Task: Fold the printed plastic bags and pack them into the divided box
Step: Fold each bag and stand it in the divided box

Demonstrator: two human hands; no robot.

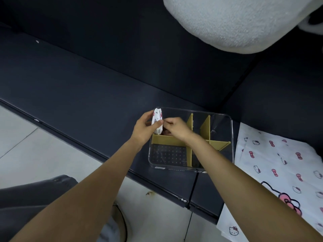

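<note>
I see a clear box point(232, 137) on the dark table point(87, 84), split by yellow dividers point(206, 128) into compartments; the near-left compartment shows only its dotted floor, and the far-right ones look bare through the clear wall; the far-left compartment holds a folded bag point(157, 120), white with pink and black print, standing on edge against the left wall. My left hand point(146, 129) curls round that bag from outside, fingers on its far face and thumb on the near one; my right hand point(174, 126) reaches over the dividers and pinches the bag's inner edge with fingertips; both hands sit right at the far-left corner of the box. More bags point(279, 163), flat and unfolded, lie just right of the box, hanging over the table's front edge; a white fuzzy cushion point(236, 23) sits well behind; pale floor point(26, 145) shows below the table.
</note>
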